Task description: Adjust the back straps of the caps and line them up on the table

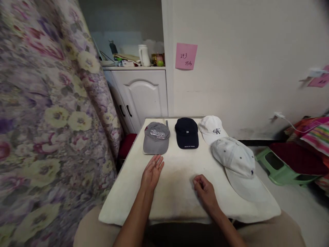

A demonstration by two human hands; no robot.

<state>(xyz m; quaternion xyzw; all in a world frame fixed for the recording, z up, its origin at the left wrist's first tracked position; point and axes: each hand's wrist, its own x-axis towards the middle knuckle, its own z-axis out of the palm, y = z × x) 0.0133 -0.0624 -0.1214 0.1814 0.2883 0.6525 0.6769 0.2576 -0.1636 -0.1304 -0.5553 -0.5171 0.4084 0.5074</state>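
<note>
Presumably, the grey cloth baseball cap with white script lettering [156,140] is light, with a soft, collapsible crown and a stiffer curved brim; I rate slip and breakage risk as low. I would grip the brim edge, thumb above and fingers below, to avoid crushing the crown. It lies just beyond the fingertips of the left hand [151,175], brim towards them; I cannot confirm contact. That hand is empty, fingers extended, palm partly upturned. The right hand [206,192] has its fingers curled into a loose fist, nothing visible inside; the pale grey cloth cap with a broad brim [234,158] lies to their right.
</note>
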